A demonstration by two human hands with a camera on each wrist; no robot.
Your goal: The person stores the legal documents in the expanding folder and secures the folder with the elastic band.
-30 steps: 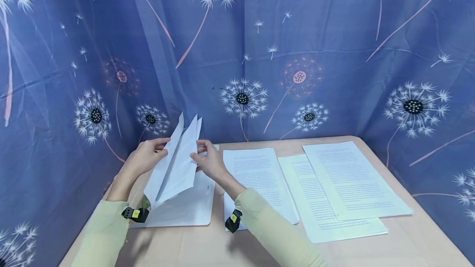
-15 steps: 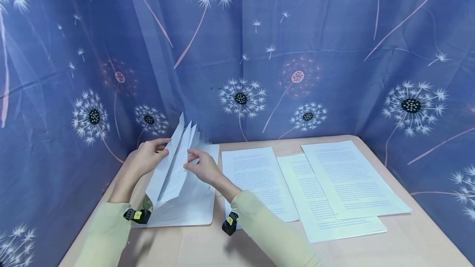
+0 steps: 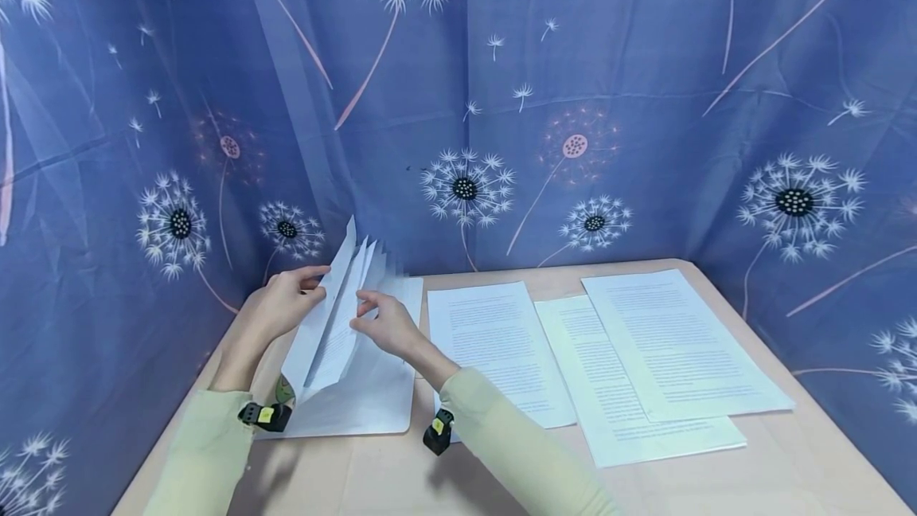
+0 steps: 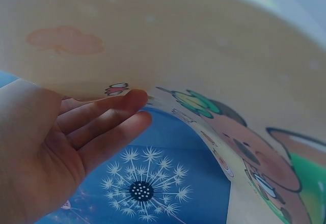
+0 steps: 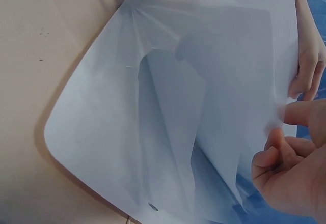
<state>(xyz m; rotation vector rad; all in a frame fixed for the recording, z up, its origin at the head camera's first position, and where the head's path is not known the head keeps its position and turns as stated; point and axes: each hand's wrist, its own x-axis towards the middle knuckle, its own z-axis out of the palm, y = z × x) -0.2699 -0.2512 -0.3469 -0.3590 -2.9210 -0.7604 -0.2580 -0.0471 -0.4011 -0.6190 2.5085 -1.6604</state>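
Note:
A folder (image 3: 358,412) stands partly open at the left of the table, pale inside with a rounded corner. Cartoon animals decorate the outside of its raised cover (image 4: 254,147). My left hand (image 3: 282,301) holds that cover up by its edge, fingers on the printed side; the thumb is hidden behind it in the left wrist view. Between thumb and index finger, my right hand (image 3: 390,326) pinches the edge of a thin inner leaf (image 5: 239,71). Several inner leaves fan out between the cover and the flat back, and printed text (image 3: 333,353) shows on one.
Right of the folder lies a printed paper stack (image 3: 494,341). Farther right, another printed sheet stack (image 3: 591,388) is partly covered by a top set of pages (image 3: 688,341). A blue dandelion-patterned curtain (image 3: 530,158) encloses the table (image 3: 387,476) behind and at the sides.
My right hand has moved left toward the raised cover with the pinched leaf, and more leaves now fan out behind it. My left hand has stayed nearly still.

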